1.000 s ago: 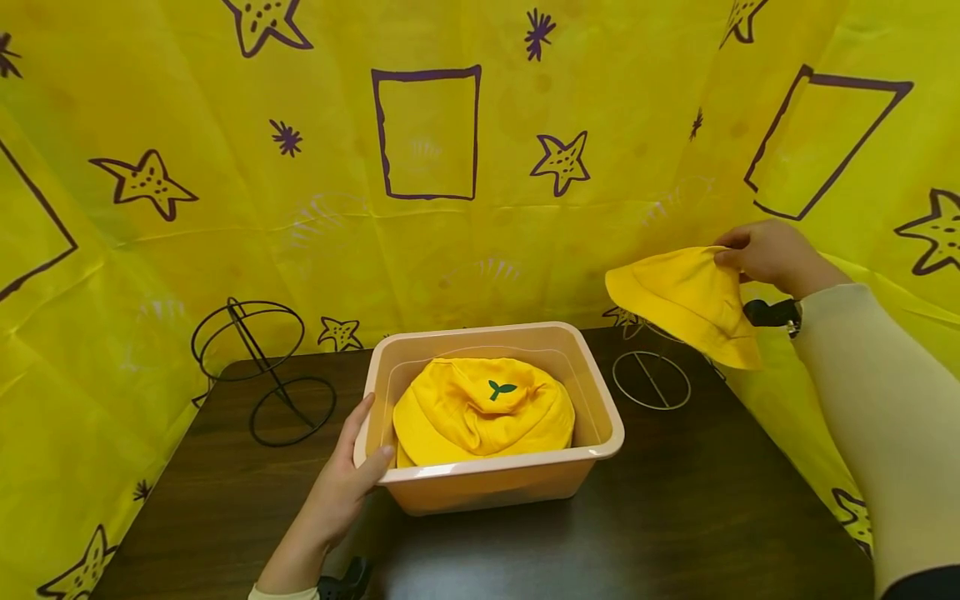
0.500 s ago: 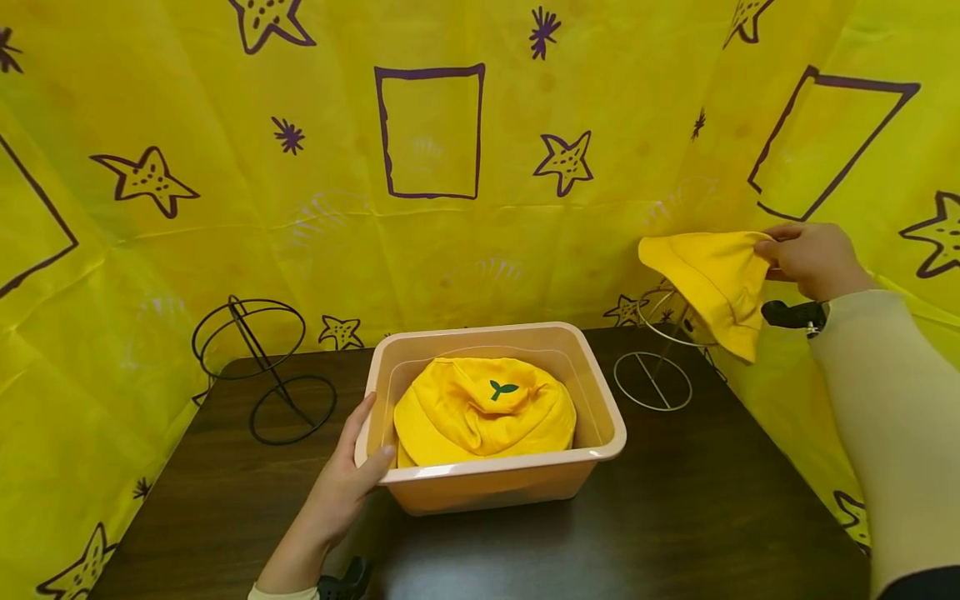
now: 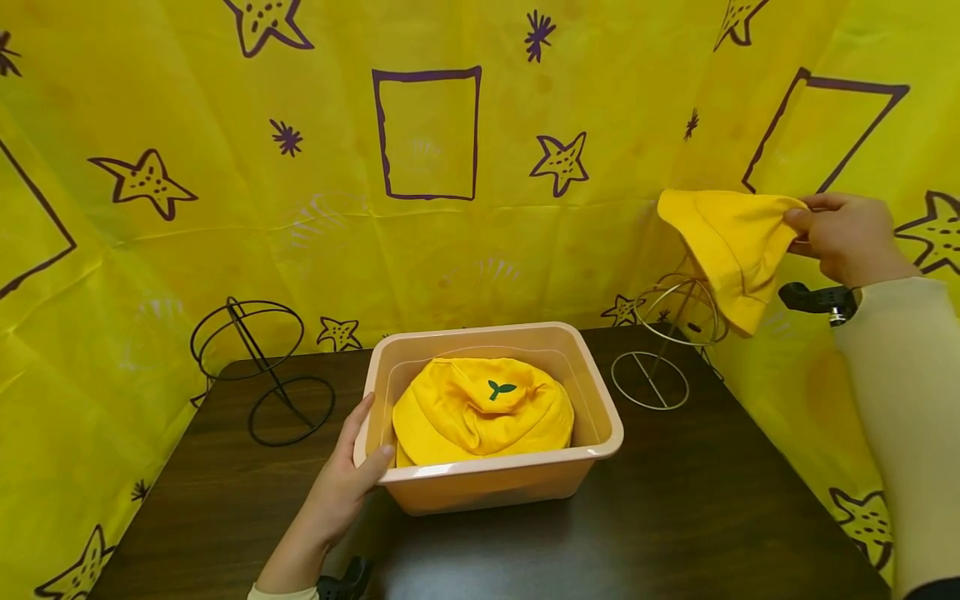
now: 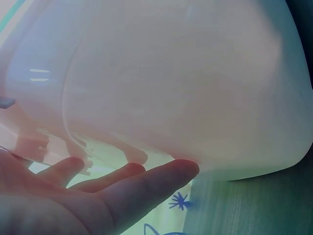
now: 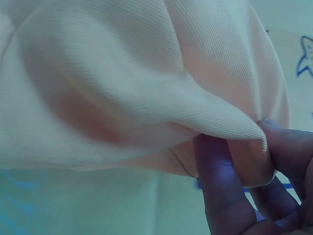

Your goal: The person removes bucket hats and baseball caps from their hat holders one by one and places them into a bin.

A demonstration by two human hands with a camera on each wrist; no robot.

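In the head view, my right hand (image 3: 855, 237) pinches a yellow brimmed hat (image 3: 731, 237) by the top of its crown. The hat hangs tilted just above the gold wire hat stand (image 3: 678, 312), its brim to the left and low. The right wrist view shows the hat's cloth (image 5: 112, 63) bunched between thumb and fingers. My left hand (image 3: 348, 471) holds the near left corner of a peach plastic bin (image 3: 487, 483), thumb on the rim and fingers along the outside wall. Inside the bin lies a yellow hat (image 3: 480, 408) with a green sprout mark.
A black wire hat stand (image 3: 273, 379) stands bare at the table's left. Behind and beside the dark wood table (image 3: 675, 492) hangs a yellow cloth (image 3: 435, 250) with drawn stars and frames; the gold stand is close to it.
My right hand has carried its hat right and upward, lifting it so that the gold stand's top ring now shows. My left hand and the bin have stayed in place.
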